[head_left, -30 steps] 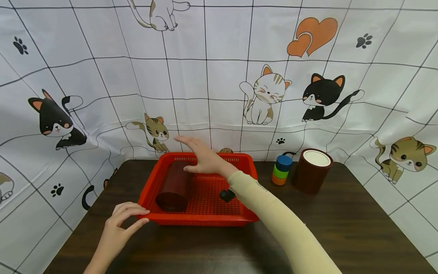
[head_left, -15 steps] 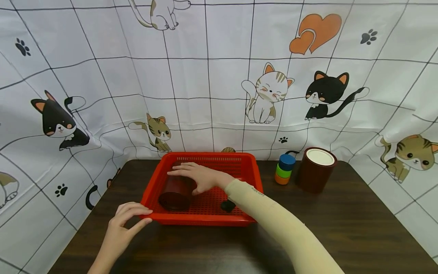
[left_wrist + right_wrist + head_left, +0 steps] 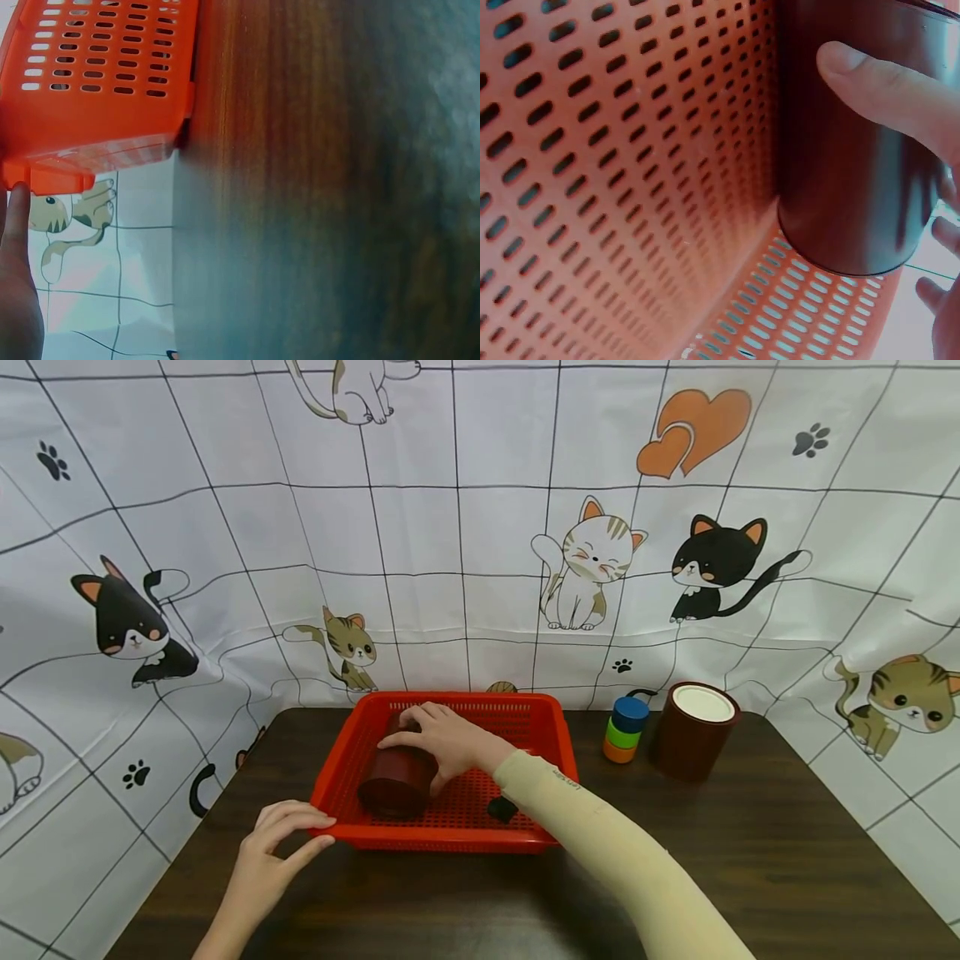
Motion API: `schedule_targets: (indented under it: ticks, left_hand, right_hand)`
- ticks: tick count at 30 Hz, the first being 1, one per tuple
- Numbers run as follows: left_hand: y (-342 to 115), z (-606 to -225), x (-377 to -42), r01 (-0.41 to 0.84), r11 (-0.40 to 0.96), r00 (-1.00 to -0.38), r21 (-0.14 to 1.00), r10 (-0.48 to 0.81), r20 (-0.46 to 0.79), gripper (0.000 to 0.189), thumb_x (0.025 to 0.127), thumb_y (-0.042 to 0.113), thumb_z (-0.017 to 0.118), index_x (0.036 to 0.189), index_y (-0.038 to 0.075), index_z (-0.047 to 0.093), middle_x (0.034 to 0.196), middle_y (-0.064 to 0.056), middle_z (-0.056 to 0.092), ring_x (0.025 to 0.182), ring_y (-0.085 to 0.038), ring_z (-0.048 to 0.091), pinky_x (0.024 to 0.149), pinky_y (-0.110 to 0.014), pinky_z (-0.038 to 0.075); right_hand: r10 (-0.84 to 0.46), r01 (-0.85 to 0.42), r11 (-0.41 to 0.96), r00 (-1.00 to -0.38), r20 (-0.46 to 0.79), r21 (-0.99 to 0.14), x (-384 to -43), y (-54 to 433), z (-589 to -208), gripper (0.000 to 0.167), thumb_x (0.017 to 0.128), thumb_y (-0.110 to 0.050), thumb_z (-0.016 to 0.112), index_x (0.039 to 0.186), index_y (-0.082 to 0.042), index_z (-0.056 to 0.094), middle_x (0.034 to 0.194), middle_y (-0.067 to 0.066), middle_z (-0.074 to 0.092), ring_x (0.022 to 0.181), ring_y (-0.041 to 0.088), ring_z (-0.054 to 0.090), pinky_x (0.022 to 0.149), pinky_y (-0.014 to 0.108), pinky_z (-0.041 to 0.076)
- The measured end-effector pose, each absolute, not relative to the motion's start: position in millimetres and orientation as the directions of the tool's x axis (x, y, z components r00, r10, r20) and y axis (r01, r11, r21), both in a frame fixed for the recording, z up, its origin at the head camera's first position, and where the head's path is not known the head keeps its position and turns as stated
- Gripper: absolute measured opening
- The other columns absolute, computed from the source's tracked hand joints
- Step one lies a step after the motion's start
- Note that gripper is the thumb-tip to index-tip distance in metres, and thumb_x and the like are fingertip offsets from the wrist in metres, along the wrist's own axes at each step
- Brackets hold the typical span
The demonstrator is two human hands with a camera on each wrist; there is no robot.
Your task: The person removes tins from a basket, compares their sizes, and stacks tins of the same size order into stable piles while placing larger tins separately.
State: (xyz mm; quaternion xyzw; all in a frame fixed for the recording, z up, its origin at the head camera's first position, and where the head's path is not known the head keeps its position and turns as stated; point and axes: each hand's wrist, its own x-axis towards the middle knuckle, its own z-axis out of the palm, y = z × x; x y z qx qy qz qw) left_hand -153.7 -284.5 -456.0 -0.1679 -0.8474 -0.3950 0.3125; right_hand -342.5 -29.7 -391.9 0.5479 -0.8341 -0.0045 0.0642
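Observation:
A dark brown cylindrical canister (image 3: 397, 785) lies on its side in the left half of a red plastic basket (image 3: 450, 839). My right hand (image 3: 457, 743) grips it from above; in the right wrist view the thumb presses on the canister's (image 3: 855, 165) side and the fingers are on its far side, partly out of frame. My left hand (image 3: 266, 852) pinches the basket's front-left corner, with fingers on the rim and thumb just below. In the left wrist view part of that hand (image 3: 19, 285) touches the basket's (image 3: 90, 112) corner.
A small black object (image 3: 502, 809) lies in the basket's right half. Right of the basket stand a blue, green and orange stacked cylinder (image 3: 625, 732) and another brown canister (image 3: 690, 739) with a white top. A cat-print curtain (image 3: 465, 527) hangs behind the dark wooden table (image 3: 750, 860).
My right hand has come down onto the canister and curled around it. The canister has shifted slightly to the right. My left hand stays at the basket corner.

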Motion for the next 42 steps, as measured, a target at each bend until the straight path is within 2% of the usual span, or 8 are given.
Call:
schedule_targets:
  ticks: [6,9,13,18,22,26,33,42]
  left_hand:
    - [-283.6,-455.9,-153.8,0.532,0.631,-0.748,0.564,0.039,0.662,0.039,0.066,-0.007,0.085,0.098,0.015,0.076,0.101,-0.001,0.069,0.111,-0.002,0.047,0.095,-0.008,0.032]
    - [-283.3,-455.4,-153.2,0.529,0.632,-0.75,0.567,0.036,0.66,0.04,0.066,-0.007,0.085,0.098,0.015,0.076,0.101,0.0,0.069,0.11,-0.002,0.047,0.095,-0.008,0.033]
    - [-283.4,-454.9,-153.2,0.532,0.631,-0.748,0.565,0.038,0.662,0.041,0.065,-0.009,0.085,0.098,0.015,0.076,0.101,-0.002,0.069,0.11,-0.002,0.047,0.095,-0.008,0.033]
    - [-284.7,-454.8,-153.6,0.532,0.64,-0.748,0.555,0.048,0.661,0.04,0.066,-0.008,0.085,0.098,0.015,0.076,0.101,0.001,0.069,0.11,-0.002,0.047,0.095,-0.008,0.033]
    - [-286.1,-453.5,-151.8,0.511,0.634,-0.772,0.58,0.041,0.635,0.036,0.069,-0.004,0.085,0.098,0.015,0.077,0.101,0.002,0.069,0.109,-0.001,0.047,0.094,-0.009,0.034]
    - [-285.7,-453.4,-151.3,0.521,0.633,-0.763,0.573,0.044,0.645,0.037,0.069,-0.004,0.084,0.099,0.016,0.076,0.101,0.001,0.069,0.109,-0.001,0.047,0.094,-0.009,0.034]
    - [-282.9,-453.1,-150.8,0.536,0.624,-0.749,0.569,0.04,0.661,0.038,0.068,-0.004,0.085,0.099,0.017,0.077,0.101,-0.001,0.07,0.109,-0.001,0.047,0.094,-0.008,0.033]
    - [-286.6,-454.5,-151.9,0.507,0.634,-0.774,0.584,0.037,0.632,0.033,0.071,0.001,0.085,0.099,0.016,0.077,0.102,-0.002,0.07,0.111,0.0,0.046,0.095,-0.008,0.032]
  right_hand:
    - [-0.922,-0.924,0.381,-0.381,0.073,-0.011,-346.6,-29.0,-394.8,0.105,0.063,-0.056,0.089,0.148,-0.03,0.034,0.163,-0.002,0.024,0.154,0.022,0.017,0.124,0.055,0.013]
    - [-0.925,-0.927,0.376,-0.375,0.064,0.004,-346.0,-29.9,-393.3,0.106,0.062,-0.059,0.088,0.147,-0.028,0.034,0.158,-0.004,0.034,0.151,0.02,0.024,0.124,0.058,0.011]
    - [-0.918,-0.915,0.395,-0.391,0.065,0.075,-343.7,-30.3,-390.3,0.11,0.061,-0.071,0.081,0.151,-0.034,0.03,0.141,0.0,0.045,0.134,0.019,0.038,0.121,0.048,0.027]
    - [-0.901,-0.9,0.434,-0.434,0.008,0.053,-342.2,-29.3,-390.4,0.102,0.066,-0.073,0.077,0.151,-0.043,0.031,0.138,0.002,0.045,0.12,0.018,0.043,0.098,0.033,0.047]
    - [-0.885,-0.887,0.459,-0.462,-0.064,0.048,-340.3,-30.8,-389.2,0.103,0.069,-0.069,0.077,0.153,-0.045,0.024,0.15,0.001,0.04,0.129,0.022,0.044,0.108,0.04,0.043]
    - [-0.854,-0.865,0.497,-0.501,-0.137,0.066,-335.4,-32.5,-384.2,0.11,0.068,-0.06,0.083,0.155,-0.044,0.017,0.15,-0.002,0.042,0.135,0.023,0.043,0.115,0.043,0.034]
    - [-0.832,-0.847,0.532,-0.528,-0.172,0.028,-334.2,-32.7,-379.7,0.105,0.069,-0.048,0.088,0.152,-0.042,0.023,0.145,-0.001,0.047,0.129,0.023,0.047,0.109,0.045,0.039]
    - [-0.825,-0.809,0.563,-0.561,-0.069,-0.17,-343.9,-18.0,-361.1,0.103,0.069,-0.048,0.086,0.151,-0.039,0.025,0.144,-0.004,0.048,0.121,0.019,0.053,0.098,0.041,0.05]
